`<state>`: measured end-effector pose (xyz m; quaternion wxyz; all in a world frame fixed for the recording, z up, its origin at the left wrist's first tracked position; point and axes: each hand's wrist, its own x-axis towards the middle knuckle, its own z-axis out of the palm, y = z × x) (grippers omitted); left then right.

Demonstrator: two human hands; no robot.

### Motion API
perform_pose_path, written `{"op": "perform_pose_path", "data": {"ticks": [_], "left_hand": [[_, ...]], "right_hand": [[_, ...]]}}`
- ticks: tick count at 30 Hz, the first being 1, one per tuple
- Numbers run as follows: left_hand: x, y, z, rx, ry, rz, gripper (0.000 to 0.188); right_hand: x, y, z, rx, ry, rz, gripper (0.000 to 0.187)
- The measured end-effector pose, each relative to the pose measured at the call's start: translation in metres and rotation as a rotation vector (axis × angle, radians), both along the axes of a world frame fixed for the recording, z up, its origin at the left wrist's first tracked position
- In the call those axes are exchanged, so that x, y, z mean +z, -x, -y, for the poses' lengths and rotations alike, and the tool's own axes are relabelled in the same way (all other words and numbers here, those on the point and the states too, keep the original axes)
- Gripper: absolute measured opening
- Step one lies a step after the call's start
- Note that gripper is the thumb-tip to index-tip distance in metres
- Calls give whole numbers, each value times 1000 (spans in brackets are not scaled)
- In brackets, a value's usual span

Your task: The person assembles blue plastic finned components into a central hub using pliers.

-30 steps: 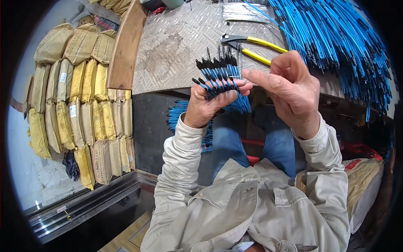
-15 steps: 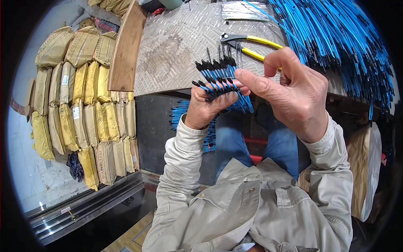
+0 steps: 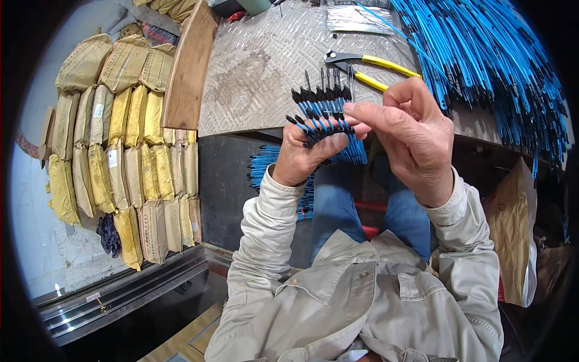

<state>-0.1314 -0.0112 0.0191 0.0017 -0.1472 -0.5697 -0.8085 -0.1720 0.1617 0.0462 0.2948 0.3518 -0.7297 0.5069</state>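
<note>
My left hand (image 3: 300, 158) is closed round a fanned bunch of thin blue strips with black tips (image 3: 321, 95), its thumb across the front. Slim dark and metallic rods stick up beyond the upper row of tips. My right hand (image 3: 416, 136) is pinched at the right side of the bunch, thumb tip against it and fingers partly behind. What lies in that pinch is too small to make out. Just past the bunch, pincers with yellow handles (image 3: 386, 62) lie with jaws and handles apart on the worktable (image 3: 241, 90).
A big heap of blue strips (image 3: 476, 42) covers the table's right side and overhangs its edge. Silver wires (image 3: 359, 19) lie at the back. A wooden board (image 3: 188, 72) borders the left. More blue strips (image 3: 262, 169) sit below; wrapped packages (image 3: 123, 175) are stacked left.
Both hands and the bunch have shifted slightly within the picture, and the whole view has moved a little. The right hand's fingers are drawn in somewhat closer to the bunch.
</note>
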Motion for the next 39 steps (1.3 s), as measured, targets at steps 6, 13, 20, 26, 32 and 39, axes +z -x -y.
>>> {"op": "perform_pose_path", "data": {"ticks": [6,13,20,26,32,39], "left_hand": [[-4,1,3,26,120,-44,19],[-2,0,1,-6,56,29,22],[-4,-1,3,-5,100,46,25],[-5,-1,-1,21,85,15,26],[-5,-2,2,42,115,75,24],[-6,-1,8,-12,218,48,21]], "right_hand": [[16,-7,-9,97,-191,62,29],[17,-4,-8,104,-207,41,29],[32,-2,-11,67,-338,-70,31],[14,-6,-1,-105,-206,-110,25],[29,-13,-5,-31,-299,-90,34],[32,-5,-3,-13,-300,-173,31]]}}
